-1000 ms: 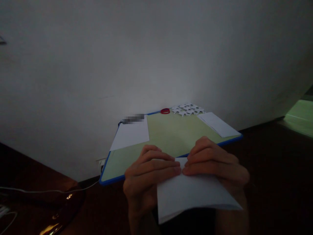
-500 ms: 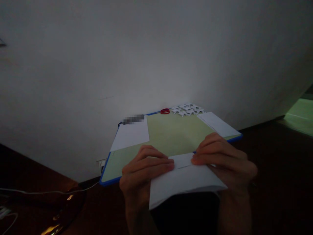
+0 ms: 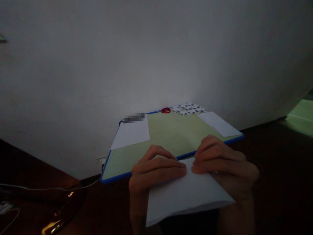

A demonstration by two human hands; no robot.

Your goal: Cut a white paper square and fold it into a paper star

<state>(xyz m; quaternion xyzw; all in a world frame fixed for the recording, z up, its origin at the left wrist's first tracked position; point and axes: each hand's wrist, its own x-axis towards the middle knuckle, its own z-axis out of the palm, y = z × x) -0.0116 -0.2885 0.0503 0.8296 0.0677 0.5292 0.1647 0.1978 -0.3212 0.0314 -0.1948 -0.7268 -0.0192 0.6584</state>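
Note:
Between both hands, off the near edge of the board, is a folded white sheet of paper. My left hand presses its fingers together on the far left part of the paper, thumb hidden beneath. My right hand pinches the far right corner, its fingertips close to those of the left. The paper's layers show at its near edge, which hangs toward me.
A light-green board table with a blue rim stands against the wall. On it lie white sheets, a paper stack, red-handled scissors and several folded paper pieces. A white cable runs at left.
My left hand has slid right along the paper, closer to my right hand. The paper's near edge has dropped lower, and the small flap at its far edge no longer shows.

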